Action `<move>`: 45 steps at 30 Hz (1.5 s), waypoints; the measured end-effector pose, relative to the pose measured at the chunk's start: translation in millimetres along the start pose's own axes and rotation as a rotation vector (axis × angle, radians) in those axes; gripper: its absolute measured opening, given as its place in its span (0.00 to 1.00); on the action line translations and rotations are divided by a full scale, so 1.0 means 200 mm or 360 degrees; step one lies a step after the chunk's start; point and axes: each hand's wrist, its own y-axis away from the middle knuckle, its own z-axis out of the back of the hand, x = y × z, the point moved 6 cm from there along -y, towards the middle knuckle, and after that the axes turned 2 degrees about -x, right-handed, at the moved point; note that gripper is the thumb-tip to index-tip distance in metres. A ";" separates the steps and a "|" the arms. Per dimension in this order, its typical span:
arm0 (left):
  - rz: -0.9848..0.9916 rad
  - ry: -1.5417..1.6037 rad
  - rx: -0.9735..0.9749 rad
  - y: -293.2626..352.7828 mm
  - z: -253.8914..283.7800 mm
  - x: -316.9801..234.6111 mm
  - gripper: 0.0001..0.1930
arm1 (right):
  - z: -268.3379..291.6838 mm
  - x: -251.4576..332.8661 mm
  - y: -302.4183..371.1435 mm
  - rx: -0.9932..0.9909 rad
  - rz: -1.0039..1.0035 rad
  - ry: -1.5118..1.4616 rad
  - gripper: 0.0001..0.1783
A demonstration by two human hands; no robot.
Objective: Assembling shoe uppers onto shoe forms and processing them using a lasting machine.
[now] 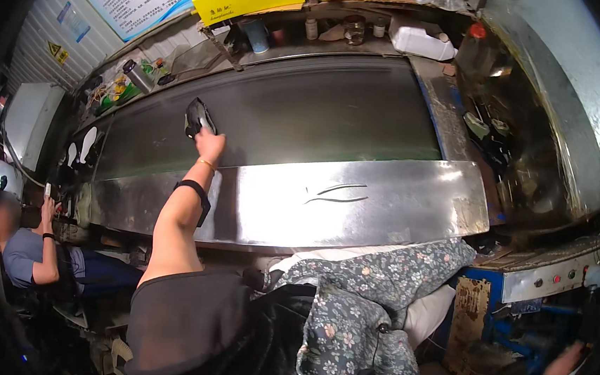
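Note:
My left hand reaches out over the dark conveyor belt and grips a black shoe by its near end. A bracelet and a wide black band circle that forearm. In front of the belt runs a shiny metal ledge, with thin curved strips lying on it. At the lower right edge, what appears to be my right hand is smeared by motion, a dark band behind its wrist. Whether it holds anything cannot be made out.
At left, a co-worker sits beside white insole-shaped pieces. A yellow box, jars and a white jug line the far shelf. Dark shoes lie at right, above a button panel. Floral cloth covers my front.

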 end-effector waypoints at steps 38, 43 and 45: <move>-0.0615 0.1359 0.3148 2.79 0.13 -1.62 0.16 | 1.89 2.00 0.37 -0.0084 0.0138 -0.2164 0.22; -0.0166 0.1193 0.3257 2.80 0.06 -1.58 0.16 | 1.76 2.07 0.33 0.0017 0.0215 -0.2294 0.20; -0.0126 0.1204 0.3333 2.81 0.01 -1.55 0.16 | 1.70 2.13 0.35 0.0119 0.0204 -0.2355 0.19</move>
